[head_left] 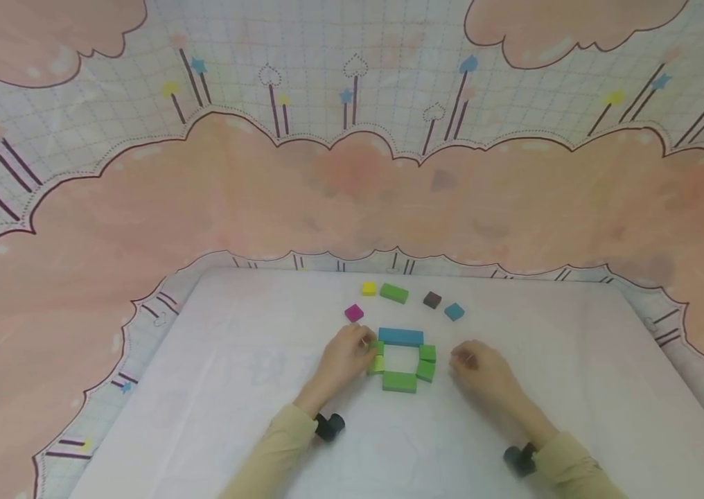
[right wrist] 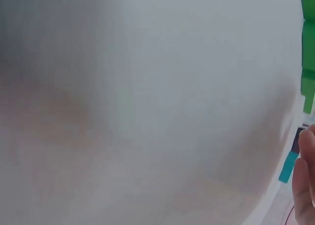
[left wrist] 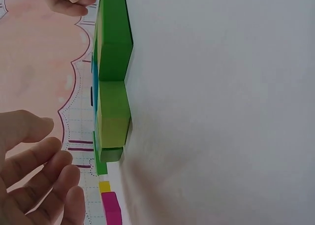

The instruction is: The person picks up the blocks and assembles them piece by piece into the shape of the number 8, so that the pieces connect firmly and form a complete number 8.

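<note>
Several blocks form a rectangular ring on the white tabletop. A long blue block (head_left: 400,337) makes its far side and a green block (head_left: 399,382) the near side. Two small green blocks (head_left: 427,353) line the right; a green block and a yellow-green block (head_left: 376,365) line the left. Beside that left side is my left hand (head_left: 341,360). The left wrist view shows its fingers (left wrist: 39,171) relaxed and apart from the blocks, holding nothing. To the right of the ring hovers my right hand (head_left: 486,372), fingers loosely bent, nothing seen in them.
Beyond the ring lie loose blocks: magenta (head_left: 354,313), yellow (head_left: 368,288), green (head_left: 394,293), dark brown (head_left: 432,299) and blue (head_left: 454,311). A patterned cloth (head_left: 352,201) hangs behind the white table (head_left: 202,416). Each wrist wears a small black camera (head_left: 330,426).
</note>
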A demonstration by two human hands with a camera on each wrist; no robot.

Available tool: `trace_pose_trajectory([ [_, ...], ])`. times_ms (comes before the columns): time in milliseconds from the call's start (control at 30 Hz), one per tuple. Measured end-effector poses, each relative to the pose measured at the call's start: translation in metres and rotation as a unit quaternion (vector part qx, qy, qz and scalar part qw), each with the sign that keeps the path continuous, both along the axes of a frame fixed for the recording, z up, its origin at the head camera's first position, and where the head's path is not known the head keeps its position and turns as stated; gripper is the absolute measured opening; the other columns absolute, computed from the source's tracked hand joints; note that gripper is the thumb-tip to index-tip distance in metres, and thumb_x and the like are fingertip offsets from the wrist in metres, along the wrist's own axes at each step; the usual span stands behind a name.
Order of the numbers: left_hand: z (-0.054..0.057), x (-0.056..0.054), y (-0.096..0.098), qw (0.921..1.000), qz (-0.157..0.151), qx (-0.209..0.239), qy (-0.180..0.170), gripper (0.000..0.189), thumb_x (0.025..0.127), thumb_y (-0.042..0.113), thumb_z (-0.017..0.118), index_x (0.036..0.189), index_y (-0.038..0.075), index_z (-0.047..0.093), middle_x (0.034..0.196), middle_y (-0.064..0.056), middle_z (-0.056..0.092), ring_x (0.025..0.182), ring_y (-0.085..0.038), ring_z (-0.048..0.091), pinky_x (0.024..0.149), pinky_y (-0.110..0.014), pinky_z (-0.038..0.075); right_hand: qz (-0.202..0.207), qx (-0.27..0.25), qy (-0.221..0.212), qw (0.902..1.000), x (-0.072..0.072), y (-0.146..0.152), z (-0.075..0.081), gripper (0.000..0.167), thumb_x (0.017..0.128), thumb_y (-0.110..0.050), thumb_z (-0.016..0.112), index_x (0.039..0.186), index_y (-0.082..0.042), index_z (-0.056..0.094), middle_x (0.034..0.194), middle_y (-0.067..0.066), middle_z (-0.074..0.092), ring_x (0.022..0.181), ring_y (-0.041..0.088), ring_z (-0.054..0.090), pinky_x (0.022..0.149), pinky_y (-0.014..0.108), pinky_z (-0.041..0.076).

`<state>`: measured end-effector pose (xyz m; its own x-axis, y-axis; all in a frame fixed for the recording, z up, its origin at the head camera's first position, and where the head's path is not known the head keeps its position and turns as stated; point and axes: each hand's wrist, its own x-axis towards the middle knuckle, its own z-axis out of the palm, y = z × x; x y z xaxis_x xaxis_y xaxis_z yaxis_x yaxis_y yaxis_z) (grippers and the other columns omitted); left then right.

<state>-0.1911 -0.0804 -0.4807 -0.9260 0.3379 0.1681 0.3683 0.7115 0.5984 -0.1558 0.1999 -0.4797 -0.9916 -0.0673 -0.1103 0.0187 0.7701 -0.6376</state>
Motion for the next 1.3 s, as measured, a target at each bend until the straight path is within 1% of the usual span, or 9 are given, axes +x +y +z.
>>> trace_pose_trajectory([
  [133, 0.001, -0.006, 0.000, 0.9999, -0.001, 0.008, -0.008, 0.021, 0.086, 0.018, 0.067, 0.105, 0.010, 0.066, 0.101, -0.004, 0.065, 0.093, -0.018, 0.059, 0.080, -0.030, 0.051, 0.010, -0.002, 0.007, 0.9999, -0.006, 0.005, 0.001, 0.024, 0.093, -0.024, 0.059, 0.114, -0.013, 0.062, 0.106, 0.003, 0.064, 0.096, 0.018, 0.058, 0.085, 0.038, 0.052],
  [267, 0.001, -0.012, 0.000, 0.9995, -0.004, 0.017, -0.027, 0.022, 0.087, 0.019, 0.066, 0.107, 0.009, 0.065, 0.103, -0.005, 0.065, 0.095, -0.019, 0.059, 0.082, -0.032, 0.051, 0.011, -0.010, 0.002, 0.9999, -0.011, 0.010, 0.001, 0.024, 0.094, -0.024, 0.058, 0.115, -0.013, 0.061, 0.107, 0.003, 0.064, 0.096, 0.017, 0.058, 0.085, 0.038, 0.052],
  [400, 0.001, -0.018, 0.000, 0.9985, -0.007, 0.026, -0.047, 0.023, 0.089, 0.020, 0.065, 0.109, 0.009, 0.065, 0.105, -0.006, 0.064, 0.099, -0.021, 0.060, 0.085, -0.035, 0.051, 0.011, -0.012, 0.006, 0.9998, -0.017, 0.015, 0.000, 0.023, 0.094, -0.024, 0.057, 0.115, -0.013, 0.061, 0.108, 0.004, 0.064, 0.097, 0.018, 0.058, 0.086, 0.037, 0.052],
  [567, -0.003, -0.025, 0.001, 0.9979, -0.015, 0.028, -0.057, 0.024, 0.091, 0.021, 0.062, 0.113, 0.009, 0.064, 0.107, -0.006, 0.064, 0.103, -0.022, 0.060, 0.089, -0.038, 0.051, 0.018, -0.022, 0.018, 0.9994, -0.023, 0.019, 0.001, 0.024, 0.095, -0.021, 0.056, 0.117, -0.011, 0.060, 0.112, 0.007, 0.064, 0.102, 0.021, 0.059, 0.088, 0.040, 0.052],
  [733, -0.009, -0.032, 0.001, 0.9973, -0.020, 0.033, -0.062, 0.027, 0.091, 0.021, 0.060, 0.115, 0.009, 0.064, 0.110, -0.007, 0.064, 0.104, -0.023, 0.060, 0.090, -0.039, 0.051, 0.020, -0.022, 0.045, 0.9985, -0.031, 0.023, 0.002, 0.023, 0.094, -0.018, 0.057, 0.115, -0.008, 0.061, 0.109, 0.009, 0.065, 0.101, 0.023, 0.060, 0.087, 0.041, 0.052],
  [833, -0.013, -0.036, 0.003, 0.9970, -0.020, 0.034, -0.066, 0.027, 0.091, 0.021, 0.060, 0.115, 0.008, 0.064, 0.110, -0.008, 0.065, 0.104, -0.023, 0.061, 0.090, -0.038, 0.051, 0.019, -0.027, 0.057, 0.9978, -0.036, 0.026, 0.002, 0.022, 0.094, -0.016, 0.058, 0.114, -0.007, 0.062, 0.107, 0.010, 0.066, 0.098, 0.023, 0.060, 0.086, 0.041, 0.052],
  [967, -0.017, -0.040, 0.004, 0.9968, -0.022, 0.032, -0.070, 0.027, 0.091, 0.020, 0.061, 0.114, 0.008, 0.064, 0.111, -0.008, 0.066, 0.102, -0.022, 0.062, 0.090, -0.037, 0.051, 0.017, -0.034, 0.048, 0.9981, -0.042, 0.029, 0.001, 0.022, 0.095, -0.017, 0.057, 0.115, -0.007, 0.061, 0.108, 0.011, 0.065, 0.099, 0.023, 0.060, 0.086, 0.040, 0.052],
  [1133, -0.017, -0.043, 0.006, 0.9964, -0.029, 0.030, -0.074, 0.026, 0.090, 0.018, 0.062, 0.114, 0.008, 0.065, 0.110, -0.009, 0.066, 0.100, -0.022, 0.062, 0.088, -0.037, 0.052, 0.013, -0.033, 0.041, 0.9985, -0.051, 0.032, 0.002, 0.025, 0.096, -0.018, 0.056, 0.118, -0.007, 0.059, 0.113, 0.012, 0.064, 0.102, 0.025, 0.059, 0.087, 0.041, 0.052],
  [1300, -0.017, -0.045, 0.009, 0.9955, -0.031, 0.029, -0.084, 0.026, 0.090, 0.018, 0.064, 0.114, 0.008, 0.065, 0.106, -0.008, 0.065, 0.094, -0.020, 0.061, 0.084, -0.034, 0.052, 0.013, -0.031, 0.056, 0.9979, -0.062, 0.034, 0.004, 0.026, 0.095, -0.016, 0.057, 0.118, -0.005, 0.059, 0.113, 0.016, 0.063, 0.103, 0.028, 0.059, 0.089, 0.044, 0.051],
])
